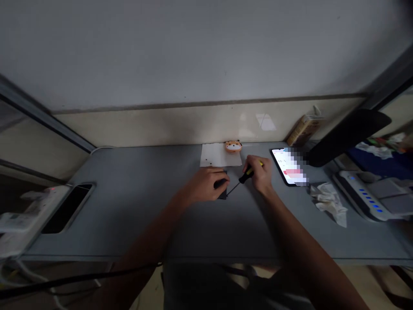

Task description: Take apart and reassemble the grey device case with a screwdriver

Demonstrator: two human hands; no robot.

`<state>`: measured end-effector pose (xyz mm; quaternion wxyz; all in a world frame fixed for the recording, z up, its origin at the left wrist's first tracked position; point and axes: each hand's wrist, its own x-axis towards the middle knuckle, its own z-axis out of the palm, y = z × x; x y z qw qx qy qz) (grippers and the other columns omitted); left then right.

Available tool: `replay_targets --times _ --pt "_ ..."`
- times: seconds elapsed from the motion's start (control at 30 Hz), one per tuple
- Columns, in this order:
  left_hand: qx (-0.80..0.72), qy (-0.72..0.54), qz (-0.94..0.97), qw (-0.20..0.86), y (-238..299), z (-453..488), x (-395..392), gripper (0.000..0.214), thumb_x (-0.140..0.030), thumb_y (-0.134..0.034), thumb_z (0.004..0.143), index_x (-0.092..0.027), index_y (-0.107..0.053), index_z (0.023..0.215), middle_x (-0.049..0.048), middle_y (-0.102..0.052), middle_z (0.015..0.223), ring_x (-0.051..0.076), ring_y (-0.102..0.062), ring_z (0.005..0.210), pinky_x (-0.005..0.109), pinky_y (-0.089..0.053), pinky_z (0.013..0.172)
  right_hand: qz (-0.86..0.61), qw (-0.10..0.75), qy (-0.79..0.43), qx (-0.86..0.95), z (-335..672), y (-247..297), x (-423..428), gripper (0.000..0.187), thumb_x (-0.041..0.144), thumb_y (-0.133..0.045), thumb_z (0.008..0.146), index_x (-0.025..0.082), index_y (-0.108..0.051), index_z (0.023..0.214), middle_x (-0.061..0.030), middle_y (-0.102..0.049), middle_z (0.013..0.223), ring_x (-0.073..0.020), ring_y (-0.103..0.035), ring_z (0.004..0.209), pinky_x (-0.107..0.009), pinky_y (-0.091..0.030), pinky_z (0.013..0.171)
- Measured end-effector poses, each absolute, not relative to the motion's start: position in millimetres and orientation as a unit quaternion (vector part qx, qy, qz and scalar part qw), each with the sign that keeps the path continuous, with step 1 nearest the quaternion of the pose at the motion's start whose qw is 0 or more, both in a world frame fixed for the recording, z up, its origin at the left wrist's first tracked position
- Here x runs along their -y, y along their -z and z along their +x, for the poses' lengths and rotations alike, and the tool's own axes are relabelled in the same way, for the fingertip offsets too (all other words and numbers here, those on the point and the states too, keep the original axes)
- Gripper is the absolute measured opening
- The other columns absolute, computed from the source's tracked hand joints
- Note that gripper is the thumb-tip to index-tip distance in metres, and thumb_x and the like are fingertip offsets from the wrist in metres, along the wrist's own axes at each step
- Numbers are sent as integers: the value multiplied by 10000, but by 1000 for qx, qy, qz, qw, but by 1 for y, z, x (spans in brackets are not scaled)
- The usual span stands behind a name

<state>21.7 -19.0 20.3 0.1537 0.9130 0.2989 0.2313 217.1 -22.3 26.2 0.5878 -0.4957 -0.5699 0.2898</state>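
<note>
On the grey table (129, 193), my left hand (206, 184) is closed around a small flat black object (223, 194), mostly hidden by the fingers, so its kind does not show. My right hand (260, 172) grips a screwdriver (248, 174) with a black and yellow handle. Its thin shaft slants down to the left, and the tip meets the lower right edge of the black object. Just beyond both hands lies a sheet of white paper (214, 154) with a few tiny dark bits on it. An orange animal-faced case (232, 146) rests at the paper's far right corner.
Right of my right hand lies a lit phone (288, 167), with crumpled tissue (329, 202) and a power strip with blue lights (364, 196) farther right. A black cylinder (351, 135) and a carton (303, 129) stand behind. A dark phone (68, 209) lies far left.
</note>
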Motion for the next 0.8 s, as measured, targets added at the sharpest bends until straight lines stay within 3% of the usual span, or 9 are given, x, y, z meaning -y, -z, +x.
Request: replay_targets --times 0.3,0.5,0.67,0.8 --pt "-314 -187 907 211 -16 24 18 127 -289 -712 912 -201 -755 992 17 -669 828 164 -628 752 283 -485 705 -516 645 -248 506 230 -34 19 442 439 -496 781 235 -487 390 9 -454 397 -125 -450 426 -276 -353 475" --pt "-339 -225 884 229 -5 24 9 129 -280 -662 953 -216 -760 901 2 -664 773 146 -624 718 266 -500 712 -540 680 -251 427 232 -30 14 402 444 -517 767 229 -512 427 15 -450 405 -118 -429 412 -261 -331 441" --pt "-474 -317 798 196 1 5 -18 197 -298 -596 982 -220 -770 932 29 -718 905 166 -672 810 283 -522 760 -559 719 -256 325 236 -23 7 421 522 -521 773 227 -540 473 20 -464 411 -117 -416 380 -247 -300 381" --pt "-559 -302 754 168 11 -5 -34 150 -277 -660 937 -213 -783 879 33 -711 882 176 -675 782 291 -527 752 -576 718 -274 277 237 -21 1 430 538 -520 774 232 -533 471 19 -461 398 -121 -411 367 -248 -305 359"
